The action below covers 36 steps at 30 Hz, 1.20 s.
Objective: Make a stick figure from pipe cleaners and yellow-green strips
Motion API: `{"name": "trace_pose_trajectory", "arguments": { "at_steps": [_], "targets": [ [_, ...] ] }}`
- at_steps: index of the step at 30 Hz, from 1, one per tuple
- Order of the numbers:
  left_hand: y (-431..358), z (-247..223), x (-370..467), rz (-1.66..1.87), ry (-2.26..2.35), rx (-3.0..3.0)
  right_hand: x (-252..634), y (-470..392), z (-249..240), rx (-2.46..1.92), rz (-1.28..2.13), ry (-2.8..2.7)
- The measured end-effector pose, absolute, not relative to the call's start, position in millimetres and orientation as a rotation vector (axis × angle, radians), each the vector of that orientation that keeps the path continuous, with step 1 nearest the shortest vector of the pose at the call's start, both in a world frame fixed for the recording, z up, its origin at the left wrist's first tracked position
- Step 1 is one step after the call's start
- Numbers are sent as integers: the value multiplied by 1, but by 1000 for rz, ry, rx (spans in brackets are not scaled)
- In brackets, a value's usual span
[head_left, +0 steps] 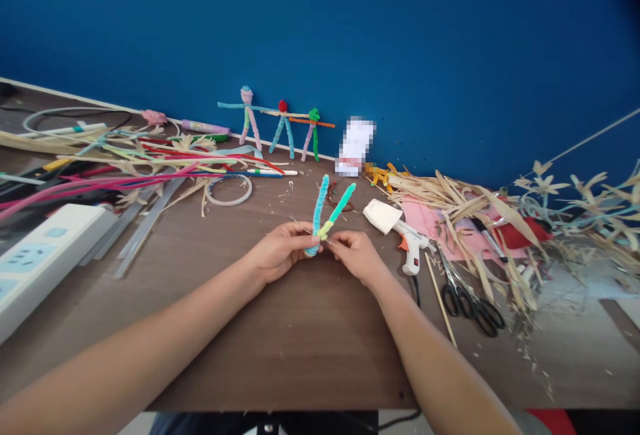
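Note:
My left hand (285,248) is closed, pinching the bottom of a V-shaped piece made of wrapped pipe cleaners (321,205). One leg of the V is light blue; the other is teal with a yellow-green lower part. Both legs point up and away from me. At the joint, my right hand (357,255) has its fingertips pinched together on a thin pale strand by the yellow-green end. Whether that strand is bare wire, I cannot tell. A dark red beaded loop (341,198) lies on the table just behind the piece.
Three pipe-cleaner figures (283,130) lean on the blue wall. To the right are a glue gun (413,255), scissors (467,302), a thin stick (440,298) and dry husk strips (440,192). A power strip (55,255) and loose pipe cleaners (150,185) lie left.

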<state>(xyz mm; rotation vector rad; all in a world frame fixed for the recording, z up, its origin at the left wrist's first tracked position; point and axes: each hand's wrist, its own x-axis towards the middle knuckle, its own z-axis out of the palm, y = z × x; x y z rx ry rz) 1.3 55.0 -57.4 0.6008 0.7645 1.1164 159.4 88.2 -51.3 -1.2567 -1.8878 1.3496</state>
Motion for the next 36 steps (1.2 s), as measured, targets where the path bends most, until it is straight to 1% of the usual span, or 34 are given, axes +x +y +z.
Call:
{"name": "trace_pose_trajectory", "arguments": {
  "at_steps": [7, 11, 18, 25, 36],
  "targets": [
    [57, -60, 4, 1304, 875, 607, 151, 76, -46, -1259, 1262, -2091],
    [57, -61, 6, 1400, 1019, 666, 149, 69, -43, -1202, 1300, -2109],
    [55, -61, 10, 1469, 1134, 825, 148, 65, -51, -1134, 1448, -2010],
    [58, -64, 8, 1530, 1152, 848, 137, 62, -59, -1170, 1689, -1600],
    [64, -66, 1, 1496, 1115, 726, 138, 65, -62, -1113, 1713, -1487]
  ]
}}
